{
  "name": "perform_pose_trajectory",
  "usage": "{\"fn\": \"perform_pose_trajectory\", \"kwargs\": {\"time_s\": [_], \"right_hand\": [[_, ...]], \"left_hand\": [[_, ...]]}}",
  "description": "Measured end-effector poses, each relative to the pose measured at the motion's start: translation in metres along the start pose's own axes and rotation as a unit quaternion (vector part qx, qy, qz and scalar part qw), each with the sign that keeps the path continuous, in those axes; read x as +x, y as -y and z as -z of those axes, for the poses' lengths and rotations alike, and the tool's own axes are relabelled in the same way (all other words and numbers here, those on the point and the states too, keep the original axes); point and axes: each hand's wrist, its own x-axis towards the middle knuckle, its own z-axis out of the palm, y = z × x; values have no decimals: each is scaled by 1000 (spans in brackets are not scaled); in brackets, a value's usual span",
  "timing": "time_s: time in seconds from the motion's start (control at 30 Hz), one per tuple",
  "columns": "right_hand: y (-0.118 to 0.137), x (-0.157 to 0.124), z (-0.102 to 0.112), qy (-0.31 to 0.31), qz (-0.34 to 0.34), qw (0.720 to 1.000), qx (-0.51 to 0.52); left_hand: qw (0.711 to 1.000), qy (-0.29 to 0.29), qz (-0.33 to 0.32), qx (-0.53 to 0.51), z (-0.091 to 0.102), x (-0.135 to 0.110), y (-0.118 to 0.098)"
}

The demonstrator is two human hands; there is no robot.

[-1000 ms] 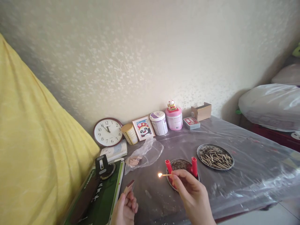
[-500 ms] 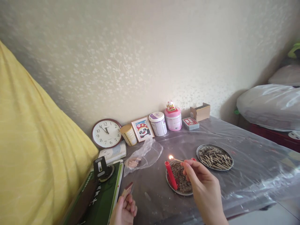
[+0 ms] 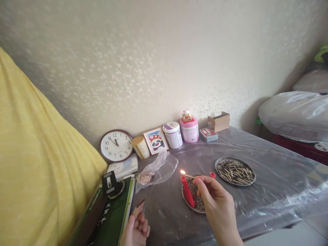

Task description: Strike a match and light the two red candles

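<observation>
Between thumb and fingers, my right hand (image 3: 217,201) pinches a burning match (image 3: 189,175). Its flame is at the top of a red candle (image 3: 188,192), which leans slightly in a round metal plate (image 3: 185,202) of dark grit. Behind my right hand, the top of a second red candle (image 3: 212,175) shows; its lower part is hidden. My left hand (image 3: 136,228), at the bottom of the view, is closed around a small matchbox (image 3: 139,207).
Right of the candles lies a round tray (image 3: 216,169) heaped with matchsticks. A clear plastic bag (image 3: 160,164), a green board (image 3: 115,212) and a black stand (image 3: 110,182) are on the left. Along the wall stand a clock (image 3: 116,146), tins (image 3: 172,135), a picture frame (image 3: 155,140) and a cardboard box (image 3: 218,122).
My right hand has moved left, bringing the match flame from beside the candle to its top. The second candle shows more now. My left hand has stayed in place.
</observation>
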Motion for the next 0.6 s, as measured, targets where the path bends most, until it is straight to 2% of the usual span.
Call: {"fn": "perform_pose_trajectory", "kwargs": {"time_s": [0.6], "right_hand": [[-5,1,-2,6,-35,999,-6]], "left_hand": [[1000,-9,5,-16,0,0,1]]}}
